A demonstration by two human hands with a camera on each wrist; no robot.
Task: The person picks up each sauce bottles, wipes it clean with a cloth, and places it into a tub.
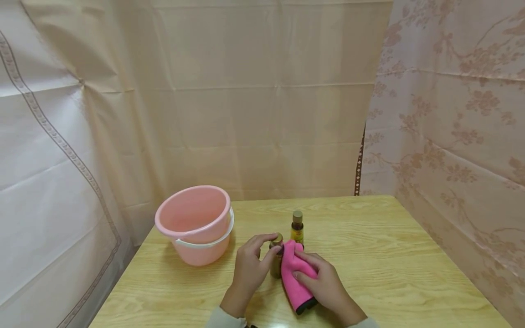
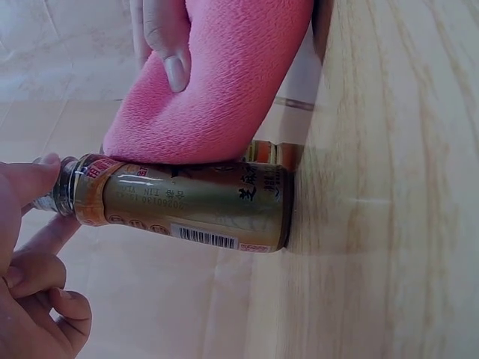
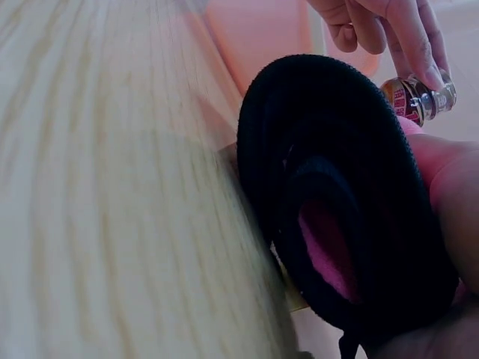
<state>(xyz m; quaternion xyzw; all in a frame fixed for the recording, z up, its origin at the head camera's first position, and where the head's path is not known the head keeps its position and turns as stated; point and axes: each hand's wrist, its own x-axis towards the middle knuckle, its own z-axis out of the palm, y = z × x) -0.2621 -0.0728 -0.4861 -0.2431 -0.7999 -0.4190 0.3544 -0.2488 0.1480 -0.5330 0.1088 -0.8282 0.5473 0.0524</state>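
A small glass bottle (image 1: 275,269) with a gold label and gold cap stands upright on the table. My left hand (image 1: 248,268) pinches it at the neck, just under the cap, between thumb and fingers. Folded in my right hand (image 1: 328,283) is a fuzzy pink cloth (image 1: 294,284) with black trim, which touches the bottle's side. The left wrist view shows the bottle's printed label and barcode (image 2: 206,236), with the cloth (image 2: 217,90) against it. Seen from the right wrist, the cloth's black edge (image 3: 337,134) hides most of the bottle.
Just behind the cloth stands a second, brown bottle (image 1: 297,228) with a gold cap and yellow label, its lower part covered. Pink nested tubs (image 1: 193,232) with a white handle stand at the table's left. Curtains (image 1: 262,114) hang behind and on both sides of the wooden table (image 1: 393,269).
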